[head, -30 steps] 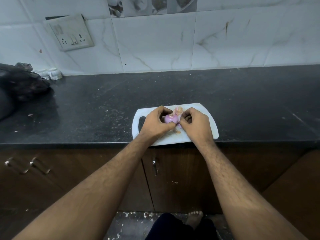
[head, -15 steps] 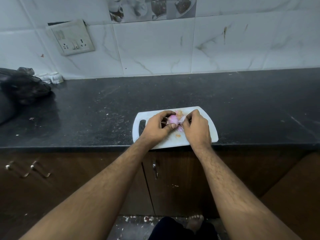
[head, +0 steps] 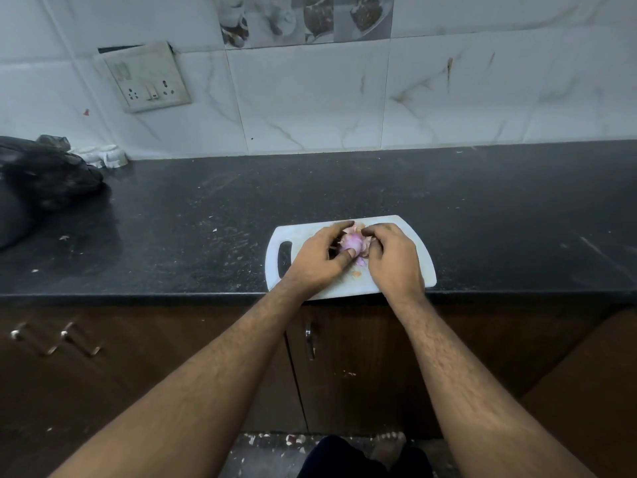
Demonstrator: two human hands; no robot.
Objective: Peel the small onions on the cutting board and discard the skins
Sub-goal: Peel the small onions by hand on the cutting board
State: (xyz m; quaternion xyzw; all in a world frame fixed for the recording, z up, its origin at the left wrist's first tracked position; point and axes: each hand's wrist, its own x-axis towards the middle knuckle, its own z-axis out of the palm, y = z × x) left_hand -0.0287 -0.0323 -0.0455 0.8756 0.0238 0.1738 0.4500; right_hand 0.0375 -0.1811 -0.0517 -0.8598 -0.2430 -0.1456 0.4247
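Board: white rectangular plastic cutting board (head: 418,267) with a slot handle at its left end, lay flat at the front edge of the black speckled stone counter (head: 344,188); held the onion, both hands and loose scraps
Scraps: thin pale-orange and pink bits of onion skin (head: 357,273) lay on the board just below the onion, between the two hands; more papery skin showed at the onion's far side
Bag: crumpled black plastic bag (head: 44,174) sat at the far left of the counter against the wall; contents could not be told
Onion position: small pink-purple onion (head: 351,241) sat over the middle of the board, between the two hands and touching both
Left hand: left hand (head: 319,258) curled round the onion from the left, thumb tip pressed on its near face, forefinger arched over the far side
Right hand: right hand (head: 394,258) curled in from the right, fingertips bent onto the onion's right side where loose skin stood out; whether pinching skin or the bulb itself could not be told
Onion look: glossy, pale pink to purple, mostly bare of dry skin on the near face, with ragged lighter flaps at top and right
Behind: white marbled wall tiles (head: 310,108) and a grubby white switch-and-socket plate (head: 148,79) above the counter
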